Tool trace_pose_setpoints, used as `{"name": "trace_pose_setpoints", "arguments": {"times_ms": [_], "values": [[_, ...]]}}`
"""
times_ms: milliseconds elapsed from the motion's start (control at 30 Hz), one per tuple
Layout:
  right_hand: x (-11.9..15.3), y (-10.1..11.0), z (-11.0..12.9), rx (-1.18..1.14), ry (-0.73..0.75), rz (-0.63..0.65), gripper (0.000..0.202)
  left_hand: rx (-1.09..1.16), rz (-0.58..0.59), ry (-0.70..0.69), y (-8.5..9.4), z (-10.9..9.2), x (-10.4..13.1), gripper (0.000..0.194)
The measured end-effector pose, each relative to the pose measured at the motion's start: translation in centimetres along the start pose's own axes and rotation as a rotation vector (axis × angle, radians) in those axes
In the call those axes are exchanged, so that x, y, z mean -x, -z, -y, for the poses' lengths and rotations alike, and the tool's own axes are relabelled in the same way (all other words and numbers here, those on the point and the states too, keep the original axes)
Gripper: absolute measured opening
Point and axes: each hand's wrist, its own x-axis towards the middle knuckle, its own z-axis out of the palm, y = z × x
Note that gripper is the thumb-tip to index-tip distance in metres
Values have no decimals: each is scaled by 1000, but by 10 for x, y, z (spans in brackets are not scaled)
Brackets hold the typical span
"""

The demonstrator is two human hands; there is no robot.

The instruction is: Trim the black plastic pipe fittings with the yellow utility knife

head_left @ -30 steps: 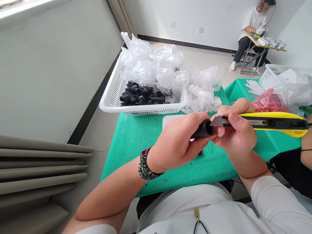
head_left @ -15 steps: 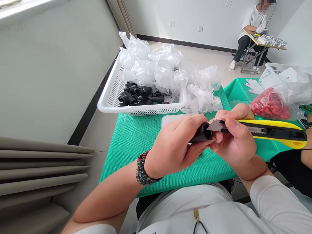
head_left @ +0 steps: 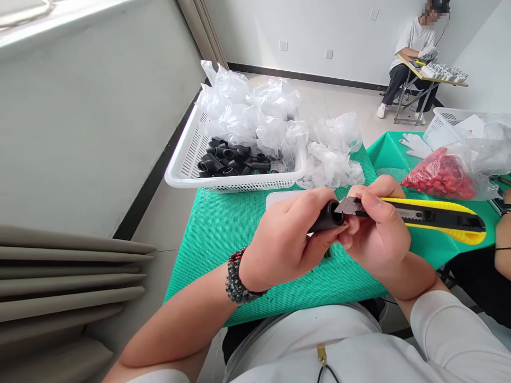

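Observation:
My left hand (head_left: pixel 285 239) is closed round a black tubular piece (head_left: pixel 328 217), its round open end turned to the right. A yellow and black utility knife (head_left: pixel 439 217) is gripped in my right hand (head_left: pixel 377 229), near its blade end. The bare blade (head_left: pixel 346 206) points left and its tip lies at the rim of the tube's opening. My fingertips nearly meet below the blade. Both hands are above the green table cover (head_left: pixel 215 239). How far the tube reaches inside my left hand is hidden.
A white basket (head_left: pixel 247 186) holds black fittings (head_left: pixel 227 159) and clear plastic bags (head_left: pixel 239 106). More bags (head_left: pixel 333 159) lie beside it. At right are a bag of red parts (head_left: pixel 443 175), a white glove (head_left: pixel 415 143) and someone's arm. Another person sits at a far table (head_left: pixel 423 74).
The knife and my right hand have shifted slightly left, with the blade still at the tube's opening. The camera view has moved a little.

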Motion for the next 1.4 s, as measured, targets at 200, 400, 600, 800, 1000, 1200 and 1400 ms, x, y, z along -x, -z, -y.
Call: {"name": "trace_pose_setpoints", "arguments": {"times_ms": [200, 400, 600, 800, 1000, 1200, 1400], "values": [[-5, -1, -6, -6, 38, -17, 35, -66, -32, -34, -2, 7, -2, 14], [-8, -1, -9, -13, 39, -26, 37, -251, -114, -106, -1, 9, -4, 13], [-9, -1, -11, 8, 18, -54, 40, -334, -124, -96, -1, 11, -4, 14], [-11, 0, -13, 3, 31, -49, 43, -379, -119, -131, -2, 14, -6, 15], [-14, 0, -16, -23, 18, -51, 40, -423, -101, -193, 1, 18, -10, 14], [-16, 2, -16, -29, 29, -36, 34, -297, -66, -123, 5, 18, -10, 16], [-25, 12, -3, 6, 98, 12, 30, -206, -26, -48, 10, 17, -10, 28]]}}
